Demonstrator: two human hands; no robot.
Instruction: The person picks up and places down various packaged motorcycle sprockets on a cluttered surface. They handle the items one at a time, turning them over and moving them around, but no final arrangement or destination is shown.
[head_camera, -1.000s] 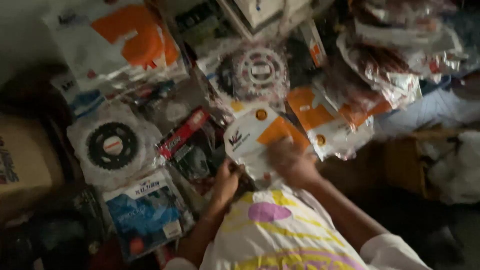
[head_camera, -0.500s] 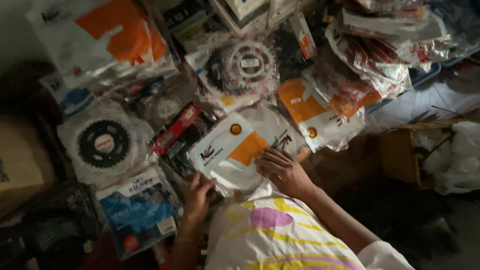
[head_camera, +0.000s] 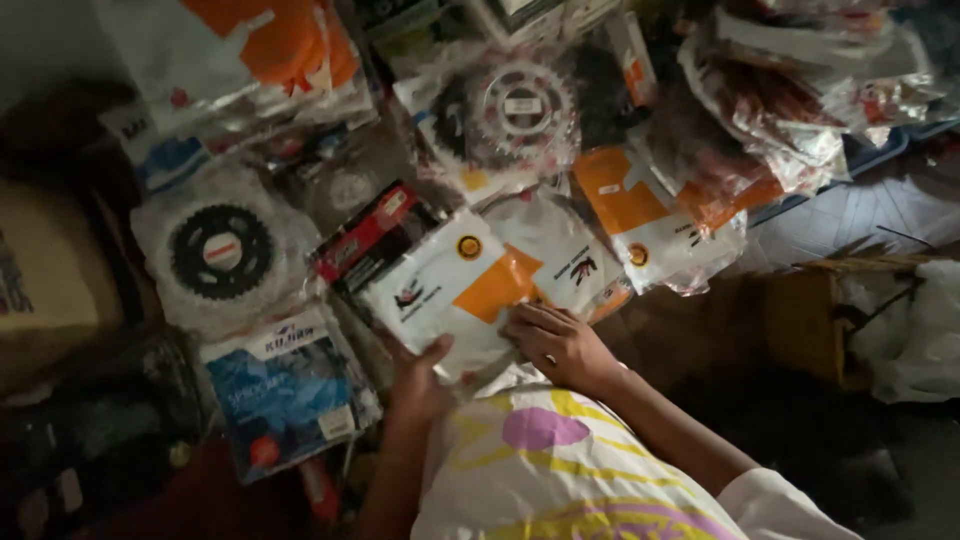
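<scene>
White-and-orange packet (head_camera: 455, 285) lay at centre of the pile, long axis running near-left to far-right. Left hand (head_camera: 418, 375) gripped its near-left corner, fingers closed on it; right hand (head_camera: 558, 345) pressed flat on its near-right edge.

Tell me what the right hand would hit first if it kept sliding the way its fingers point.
The right hand points up-left across the white and orange packet. Beyond that packet's edge, the red and black packet looks first in line, though depth is unclear.
</scene>
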